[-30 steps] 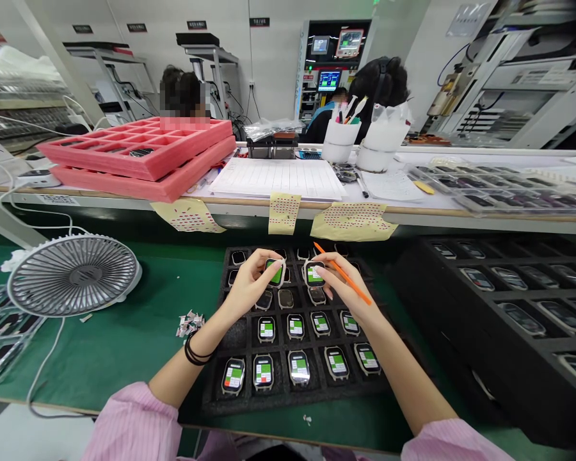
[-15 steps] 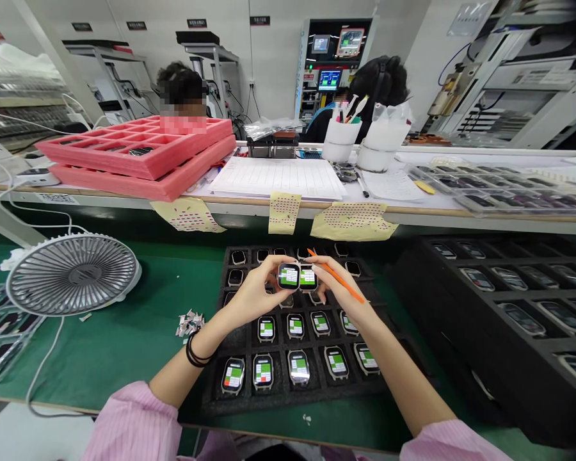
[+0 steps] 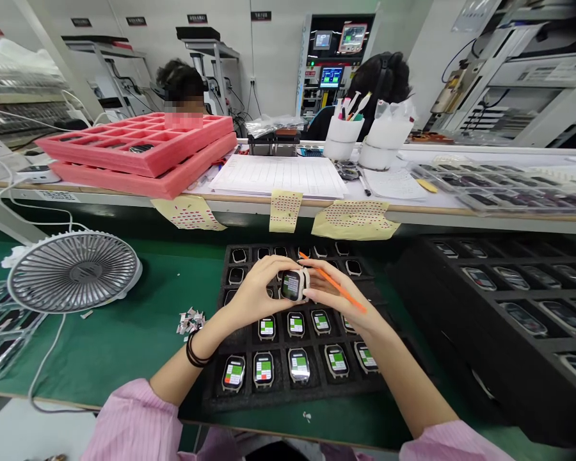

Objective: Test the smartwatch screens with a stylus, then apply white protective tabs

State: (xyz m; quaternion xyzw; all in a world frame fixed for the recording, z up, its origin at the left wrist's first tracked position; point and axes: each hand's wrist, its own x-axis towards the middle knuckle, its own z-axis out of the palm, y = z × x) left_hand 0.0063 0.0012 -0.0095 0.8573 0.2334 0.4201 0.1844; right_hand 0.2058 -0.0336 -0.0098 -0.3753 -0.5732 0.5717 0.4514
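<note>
My left hand (image 3: pixel 264 285) pinches a smartwatch (image 3: pixel 290 286) between thumb and fingers, its screen facing me and now dim. Right behind it, a second smartwatch (image 3: pixel 306 279) shows mostly its pale edge, held in the fingers of my right hand (image 3: pixel 338 288). The two watches touch or nearly touch; I cannot tell which. A slim orange stick (image 3: pixel 333 283) lies across my right hand, tucked along the fingers. Below both hands is a black foam tray (image 3: pixel 281 346) with rows of smartwatches, several showing green and white screens, such as this watch (image 3: pixel 264 370).
A round grey fan (image 3: pixel 77 272) stands at left, near a small pile of paper scraps (image 3: pixel 191 322). Stacked black foam trays (image 3: pixel 441 339) flank the right. Above runs a shelf edge (image 3: pixel 244 203) with red foam trays (image 3: pixel 148 163) and white cups (image 3: pixel 343 137). Two people sit beyond.
The two watches were side by side with lit faces; now the right one is turned edge-on behind the left one. The left watch's screen has dimmed, and my right fingers have shifted round.
</note>
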